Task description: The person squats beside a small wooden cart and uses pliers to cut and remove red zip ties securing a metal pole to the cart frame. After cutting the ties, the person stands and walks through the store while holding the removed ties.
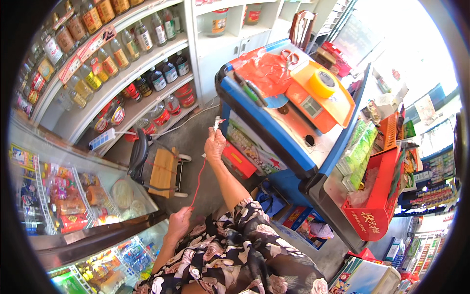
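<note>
A thin red cord (199, 177) runs between my two hands, slightly curved. My left hand (179, 223), low in front of my body, is closed in a pinch on its lower end. My right hand (214, 145) is stretched forward over the floor, left of the blue-edged counter (267, 139). Its fingers are closed on a small white object (218, 121) with a reddish tip, too small to name. The cord's upper end meets a white bit beside the right hand. How cord and white object join is hidden by the fingers.
Orange scales (318, 105) with a yellow tape roll (323, 82), red scissors (290, 57) and orange plastic bags (262, 68) lie on the counter. A wooden-seated wheeled frame (164, 171) and a white power strip (102, 139) stand left, near bottle shelves (110, 83). Glass-fronted coolers (73, 237) flank my left.
</note>
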Available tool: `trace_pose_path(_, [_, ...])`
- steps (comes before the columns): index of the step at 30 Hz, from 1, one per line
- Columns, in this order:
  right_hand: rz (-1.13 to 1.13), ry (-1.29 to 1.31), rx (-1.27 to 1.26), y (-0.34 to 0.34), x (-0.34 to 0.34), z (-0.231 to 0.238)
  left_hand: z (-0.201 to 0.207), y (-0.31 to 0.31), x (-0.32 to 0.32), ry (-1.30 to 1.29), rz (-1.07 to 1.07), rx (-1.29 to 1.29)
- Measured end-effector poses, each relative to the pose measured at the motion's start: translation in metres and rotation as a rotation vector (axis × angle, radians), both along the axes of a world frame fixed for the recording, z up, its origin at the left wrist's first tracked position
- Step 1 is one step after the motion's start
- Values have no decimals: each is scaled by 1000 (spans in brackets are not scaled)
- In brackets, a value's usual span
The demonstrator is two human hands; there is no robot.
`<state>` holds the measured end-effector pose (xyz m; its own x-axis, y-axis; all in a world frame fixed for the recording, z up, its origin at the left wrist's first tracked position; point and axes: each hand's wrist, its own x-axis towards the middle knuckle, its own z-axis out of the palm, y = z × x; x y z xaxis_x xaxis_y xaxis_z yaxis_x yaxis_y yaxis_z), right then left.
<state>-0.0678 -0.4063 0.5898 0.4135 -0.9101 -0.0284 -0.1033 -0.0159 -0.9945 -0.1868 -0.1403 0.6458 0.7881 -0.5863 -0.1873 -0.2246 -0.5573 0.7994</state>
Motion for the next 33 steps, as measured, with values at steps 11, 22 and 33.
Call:
trace_pose_path(11, [-194, -205, -607, -69, -99, 125, -115, 68, 12, -128, -134, 222])
trace_pose_path(22, [178, 226, -545, 27, -223, 48, -48, -60, 77, -284, -67, -77])
trace_pose_path(33, [500, 387, -195, 4, -303, 18, -29, -56, 66, 0, 316, 89])
